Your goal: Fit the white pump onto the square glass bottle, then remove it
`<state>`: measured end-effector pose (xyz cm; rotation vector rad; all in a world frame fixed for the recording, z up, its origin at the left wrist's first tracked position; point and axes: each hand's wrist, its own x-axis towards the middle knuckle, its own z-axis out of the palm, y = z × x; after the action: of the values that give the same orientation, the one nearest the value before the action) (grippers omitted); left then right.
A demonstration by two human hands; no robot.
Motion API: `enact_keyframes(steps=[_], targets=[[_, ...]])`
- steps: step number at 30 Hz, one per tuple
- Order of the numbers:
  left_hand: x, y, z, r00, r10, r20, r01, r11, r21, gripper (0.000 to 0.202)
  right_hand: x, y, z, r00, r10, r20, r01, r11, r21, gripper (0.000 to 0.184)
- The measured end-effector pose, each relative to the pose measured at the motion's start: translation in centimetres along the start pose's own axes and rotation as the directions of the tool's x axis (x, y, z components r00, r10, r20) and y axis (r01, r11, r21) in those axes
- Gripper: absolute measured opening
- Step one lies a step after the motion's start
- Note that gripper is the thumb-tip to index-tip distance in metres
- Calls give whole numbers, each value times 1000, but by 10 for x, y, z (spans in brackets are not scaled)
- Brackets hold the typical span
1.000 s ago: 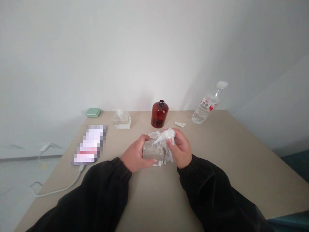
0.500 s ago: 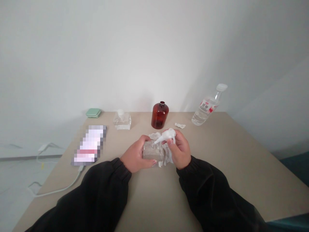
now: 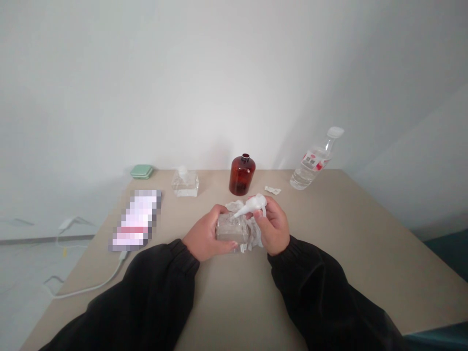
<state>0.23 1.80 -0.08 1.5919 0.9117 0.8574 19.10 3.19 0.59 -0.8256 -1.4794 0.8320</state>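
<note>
The desk carries a plastic water bottle and an amber glass bottle along its far edge. At its near centre, both hands work close together over crumpled white tissue. The left hand cups a square clear glass bottle firmly from the side. The right hand pinches a white tapered plastic nozzle, its narrow tip angled down toward the top of the glass bottle.
</note>
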Motion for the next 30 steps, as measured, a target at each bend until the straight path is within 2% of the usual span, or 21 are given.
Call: enact_keyframes(steps=[14,25,30], targets=[[0,0,-1,1000,-20,-3,20,1000,17,57,0,-5,1,1000,19,-25,-20,999,-37,28],[0,-2,-1,1000,-12,12,13,998,-68,56,0,-3,0,1000,20,-10,-20,1000,-13,26],[0,-2,-1,1000,-15,-1,15,1000,-28,56,0,-4,1,999,25,-24,-26,1000,-18,26]])
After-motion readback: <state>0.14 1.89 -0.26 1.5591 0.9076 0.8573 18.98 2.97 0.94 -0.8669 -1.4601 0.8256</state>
